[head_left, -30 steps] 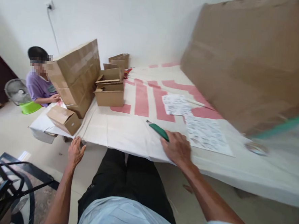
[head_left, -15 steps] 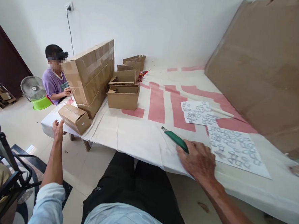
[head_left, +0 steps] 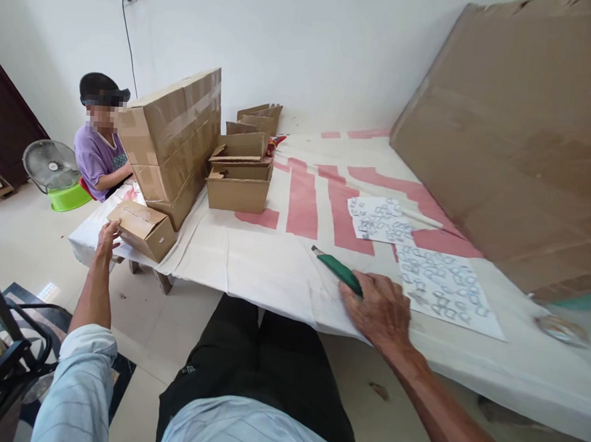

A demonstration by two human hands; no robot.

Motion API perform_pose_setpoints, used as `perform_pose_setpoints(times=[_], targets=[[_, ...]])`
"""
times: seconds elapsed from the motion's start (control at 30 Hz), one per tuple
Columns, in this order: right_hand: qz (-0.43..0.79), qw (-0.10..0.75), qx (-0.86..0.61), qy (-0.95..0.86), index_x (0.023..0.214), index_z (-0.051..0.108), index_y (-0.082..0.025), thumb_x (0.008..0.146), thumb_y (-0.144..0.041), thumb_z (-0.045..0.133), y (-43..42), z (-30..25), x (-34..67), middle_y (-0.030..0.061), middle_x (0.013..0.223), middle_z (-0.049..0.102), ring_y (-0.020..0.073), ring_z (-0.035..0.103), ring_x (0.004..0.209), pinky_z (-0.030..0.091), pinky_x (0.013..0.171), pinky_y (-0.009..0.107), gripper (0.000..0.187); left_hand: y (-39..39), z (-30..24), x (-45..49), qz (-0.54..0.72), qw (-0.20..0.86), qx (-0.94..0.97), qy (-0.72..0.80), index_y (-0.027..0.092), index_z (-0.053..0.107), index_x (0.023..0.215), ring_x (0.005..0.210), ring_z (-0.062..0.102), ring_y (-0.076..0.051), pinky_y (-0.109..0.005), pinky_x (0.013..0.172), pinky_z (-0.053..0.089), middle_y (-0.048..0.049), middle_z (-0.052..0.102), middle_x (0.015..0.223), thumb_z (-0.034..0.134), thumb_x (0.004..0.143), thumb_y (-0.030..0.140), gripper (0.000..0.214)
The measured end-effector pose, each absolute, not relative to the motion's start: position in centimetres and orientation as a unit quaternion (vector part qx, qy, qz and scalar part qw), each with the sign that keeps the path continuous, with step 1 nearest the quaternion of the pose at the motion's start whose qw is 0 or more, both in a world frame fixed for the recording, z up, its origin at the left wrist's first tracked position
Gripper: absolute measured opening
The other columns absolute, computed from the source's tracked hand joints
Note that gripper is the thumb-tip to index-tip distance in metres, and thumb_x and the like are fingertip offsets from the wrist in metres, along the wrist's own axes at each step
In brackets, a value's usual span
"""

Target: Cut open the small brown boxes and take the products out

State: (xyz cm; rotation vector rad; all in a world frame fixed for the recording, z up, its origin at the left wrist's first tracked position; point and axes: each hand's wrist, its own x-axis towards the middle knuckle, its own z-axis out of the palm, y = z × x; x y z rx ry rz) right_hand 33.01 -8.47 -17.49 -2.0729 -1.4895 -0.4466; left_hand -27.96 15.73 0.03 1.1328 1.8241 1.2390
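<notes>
Small cardboard box, closed and lying at the near left corner of the cloth-covered table, is what the left hand reaches for in the head view: the arm is stretched out and the fingertips are at the box's near edge, fingers loosely spread and not wrapped around it, so the box looks touched at most, not yet grasped or lifted. The right hand rests palm down on the table near its front edge, its fingers covering the rear end of a green-handled utility knife that lies flat on the cloth with its tip pointing away to the left; whether the fingers actually clasp the handle cannot be told. Just beyond that hand lie two printed sheets, flat and uncut as far as can be seen, and a large cardboard sheet leans over the right side of the table. Behind the small box stands a stack of taped cartons, and beside it several open boxes, so some boxes appear already made up while the sheets remain unused. Another person in a purple shirt sits at the far left end of the table, by a floor fan.
</notes>
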Motion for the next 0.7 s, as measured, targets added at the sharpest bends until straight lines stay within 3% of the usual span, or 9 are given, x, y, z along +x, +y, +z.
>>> perform_pose_setpoints(times=[0.23,0.43,0.7], targets=[[-0.16,0.271,-0.772,-0.552,0.122,0.073,-0.018,0.099,-0.041,0.054,-8.4,-17.5,33.2,0.0166,0.114,0.07,0.0333,0.059,0.103,0.046,0.082,0.043,0.038,12.2,-1.4,-22.5,0.424,0.345,0.494,0.677,0.023,0.065,0.11,0.112,0.069,-0.033,-0.041,0.083,0.056,-0.0107,0.071,0.115,0.068,0.078,0.068,0.055],[-0.148,0.293,-0.773,-0.543,0.122,0.074,-0.016,0.098,-0.038,0.055,-8.3,-16.6,32.8,0.0183,0.116,0.069,0.0337,0.057,0.105,0.046,0.086,0.045,0.037,7.6,-3.5,-15.0,0.401,0.352,0.571,0.623,0.021,0.066,0.114,0.116,0.065,-0.032,-0.042,0.094,0.055,-0.0117,0.071,0.121,0.072,0.08,0.071,0.061],[-0.157,0.42,-0.718,-0.532,0.125,0.073,-0.017,0.099,-0.042,0.058,-8.0,-15.7,32.0,0.0186,0.116,0.069,0.0358,0.06,0.11,0.05,0.098,0.054,0.039,4.4,-4.3,-10.6,0.383,0.372,0.652,0.538,0.018,0.068,0.114,0.109,0.067,-0.031,-0.046,0.1,0.053,-0.011,0.073,0.115,0.08,0.076,0.07,0.065]])
